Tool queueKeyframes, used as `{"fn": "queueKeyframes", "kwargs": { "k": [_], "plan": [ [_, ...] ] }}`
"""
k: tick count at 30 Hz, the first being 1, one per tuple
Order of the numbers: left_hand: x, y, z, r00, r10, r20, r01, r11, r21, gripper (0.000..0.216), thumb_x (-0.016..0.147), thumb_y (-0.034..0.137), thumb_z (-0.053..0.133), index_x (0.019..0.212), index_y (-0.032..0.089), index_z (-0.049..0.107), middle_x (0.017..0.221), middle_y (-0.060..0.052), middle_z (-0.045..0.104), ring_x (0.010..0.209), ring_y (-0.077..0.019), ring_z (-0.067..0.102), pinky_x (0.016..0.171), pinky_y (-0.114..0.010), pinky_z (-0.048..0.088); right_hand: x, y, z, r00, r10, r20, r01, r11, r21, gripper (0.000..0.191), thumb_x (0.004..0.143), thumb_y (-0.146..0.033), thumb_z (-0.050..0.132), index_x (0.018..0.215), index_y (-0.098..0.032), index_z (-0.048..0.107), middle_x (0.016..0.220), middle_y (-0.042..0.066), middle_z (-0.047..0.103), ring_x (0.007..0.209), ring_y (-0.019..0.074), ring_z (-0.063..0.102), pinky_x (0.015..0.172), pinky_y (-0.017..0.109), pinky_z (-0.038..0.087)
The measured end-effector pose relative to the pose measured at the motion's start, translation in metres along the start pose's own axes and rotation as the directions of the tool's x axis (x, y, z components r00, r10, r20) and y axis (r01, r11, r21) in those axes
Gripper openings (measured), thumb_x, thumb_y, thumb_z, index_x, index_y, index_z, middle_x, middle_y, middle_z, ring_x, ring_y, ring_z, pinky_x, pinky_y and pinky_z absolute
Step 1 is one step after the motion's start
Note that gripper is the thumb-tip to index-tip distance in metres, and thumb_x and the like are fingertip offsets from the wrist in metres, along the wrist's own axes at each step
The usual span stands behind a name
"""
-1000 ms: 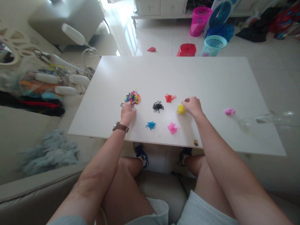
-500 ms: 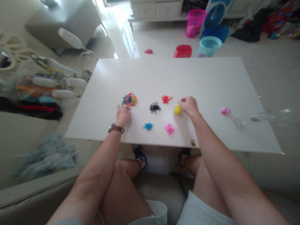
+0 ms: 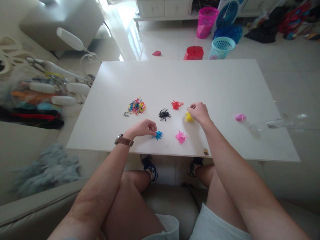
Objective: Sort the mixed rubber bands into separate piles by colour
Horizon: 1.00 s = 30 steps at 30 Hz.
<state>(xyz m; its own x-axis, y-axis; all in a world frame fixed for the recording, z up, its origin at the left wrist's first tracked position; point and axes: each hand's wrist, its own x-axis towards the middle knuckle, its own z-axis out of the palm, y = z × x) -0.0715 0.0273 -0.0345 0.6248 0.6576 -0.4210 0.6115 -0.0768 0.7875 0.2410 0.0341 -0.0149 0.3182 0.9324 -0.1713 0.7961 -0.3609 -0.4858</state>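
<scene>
My left hand [image 3: 147,127], wrist in a brown-strapped watch, is closed in a pinch at the left edge of a blue pile of small rubber bands [image 3: 158,135]. Whatever lies between its fingertips is too small to make out. Above the yellow pile [image 3: 188,117] my right hand [image 3: 199,111] hovers with thumb and fingers pressed together, their contents hidden. A mixed multicoloured pile [image 3: 136,106] lies at the left. Between the hands are a black pile [image 3: 164,114] and a red pile [image 3: 177,105]; a pink pile [image 3: 180,137] sits nearer the front edge.
The piles rest on a white table [image 3: 210,76]. To the right lie a pink-purple object [image 3: 240,117] and a clear bottle-like container [image 3: 272,124]. A small cartoon sticker [image 3: 205,152] is by the front edge. Baskets [image 3: 222,46] and a red bin [image 3: 194,53] stand beyond the table.
My left hand has moved from the mixed pile rightward and nearer to me, to the blue pile. My right hand stays pinched by the yellow pile. The view has shifted slightly.
</scene>
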Motion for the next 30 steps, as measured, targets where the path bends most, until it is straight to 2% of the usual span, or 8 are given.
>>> {"fn": "queueKeyframes", "kwargs": {
  "k": [6, 10, 13, 17, 19, 22, 25, 30],
  "plan": [
    [-0.001, 0.002, 0.002, 0.998, -0.016, -0.053, 0.018, 0.999, 0.038, 0.027, 0.066, 0.039, 0.081, 0.079, 0.016, 0.073, 0.072, -0.005, 0.073, 0.068, -0.0176, 0.064, 0.062, -0.028, 0.045, 0.0, -0.002, 0.003, 1.0, -0.019, 0.006, 0.019, 1.0, -0.012, 0.02, 0.08, -0.027, 0.062, 0.088, -0.018, 0.078, 0.089, 0.012, 0.076, 0.092, 0.0245, 0.07, 0.086, 0.031, 0.051],
    [-0.002, -0.004, -0.002, 0.98, -0.024, -0.195, 0.036, 0.998, 0.058, 0.023, 0.073, 0.039, 0.074, 0.076, 0.016, 0.071, 0.068, -0.004, 0.068, 0.064, -0.0164, 0.06, 0.06, -0.028, 0.043, -0.001, -0.002, 0.004, 1.0, -0.031, 0.005, 0.031, 0.999, -0.012, 0.02, 0.08, -0.028, 0.063, 0.088, -0.018, 0.078, 0.089, 0.012, 0.076, 0.091, 0.0245, 0.069, 0.086, 0.03, 0.051],
    [0.002, -0.014, -0.006, 0.878, -0.102, -0.468, 0.144, 0.988, 0.056, 0.017, 0.078, 0.033, 0.067, 0.082, 0.017, 0.071, 0.078, -0.006, 0.069, 0.07, -0.0184, 0.062, 0.068, -0.032, 0.048, 0.0, -0.001, 0.005, 0.999, -0.035, 0.01, 0.035, 0.999, -0.006, 0.021, 0.08, -0.028, 0.062, 0.088, -0.017, 0.078, 0.089, 0.012, 0.077, 0.089, 0.0239, 0.07, 0.084, 0.03, 0.051],
    [0.008, -0.029, -0.012, 0.613, -0.173, -0.771, 0.374, 0.923, 0.09, 0.032, 0.076, 0.024, 0.065, 0.106, 0.02, 0.072, 0.125, -0.014, 0.063, 0.116, -0.0312, 0.058, 0.1, -0.046, 0.046, 0.0, -0.002, 0.006, 0.999, -0.04, 0.016, 0.039, 0.999, 0.002, 0.021, 0.081, -0.028, 0.062, 0.087, -0.017, 0.078, 0.089, 0.012, 0.077, 0.088, 0.0238, 0.07, 0.083, 0.03, 0.051],
    [0.011, -0.033, -0.013, 0.583, -0.208, -0.785, 0.437, 0.895, 0.087, 0.042, 0.076, 0.026, 0.066, 0.118, 0.024, 0.07, 0.144, -0.013, 0.052, 0.137, -0.0368, 0.043, 0.11, -0.053, 0.037, 0.0, -0.003, 0.006, 0.999, -0.042, 0.022, 0.042, 0.999, 0.008, 0.021, 0.081, -0.028, 0.062, 0.087, -0.017, 0.078, 0.089, 0.012, 0.077, 0.088, 0.0234, 0.07, 0.082, 0.029, 0.051],
    [0.013, -0.037, -0.013, 0.599, -0.269, -0.754, 0.464, 0.884, 0.053, 0.054, 0.077, 0.028, 0.066, 0.131, 0.026, 0.065, 0.156, -0.011, 0.042, 0.147, -0.0397, 0.029, 0.116, -0.059, 0.029, -0.002, -0.004, 0.005, 0.998, -0.048, 0.026, 0.048, 0.999, 0.02, 0.02, 0.081, -0.029, 0.062, 0.086, -0.018, 0.078, 0.087, 0.011, 0.077, 0.088, 0.0227, 0.069, 0.081, 0.028, 0.05],
    [0.015, -0.037, -0.012, 0.578, -0.273, -0.769, 0.464, 0.885, 0.035, 0.052, 0.077, 0.026, 0.064, 0.129, 0.025, 0.066, 0.155, -0.01, 0.047, 0.145, -0.0394, 0.033, 0.116, -0.06, 0.028, -0.003, -0.005, 0.004, 0.998, -0.055, 0.032, 0.054, 0.998, 0.026, 0.021, 0.081, -0.028, 0.061, 0.086, -0.018, 0.078, 0.087, 0.01, 0.077, 0.088, 0.0222, 0.069, 0.08, 0.027, 0.05],
    [0.015, -0.034, -0.017, 0.465, -0.276, -0.841, 0.462, 0.886, -0.036, 0.042, 0.079, 0.026, 0.062, 0.121, 0.023, 0.07, 0.139, -0.011, 0.062, 0.134, -0.0364, 0.046, 0.11, -0.055, 0.036, -0.002, -0.005, 0.002, 0.998, -0.054, 0.04, 0.053, 0.998, 0.039, 0.021, 0.081, -0.028, 0.06, 0.086, -0.018, 0.078, 0.087, 0.01, 0.077, 0.086, 0.0217, 0.07, 0.08, 0.027, 0.05]
  ]
}}
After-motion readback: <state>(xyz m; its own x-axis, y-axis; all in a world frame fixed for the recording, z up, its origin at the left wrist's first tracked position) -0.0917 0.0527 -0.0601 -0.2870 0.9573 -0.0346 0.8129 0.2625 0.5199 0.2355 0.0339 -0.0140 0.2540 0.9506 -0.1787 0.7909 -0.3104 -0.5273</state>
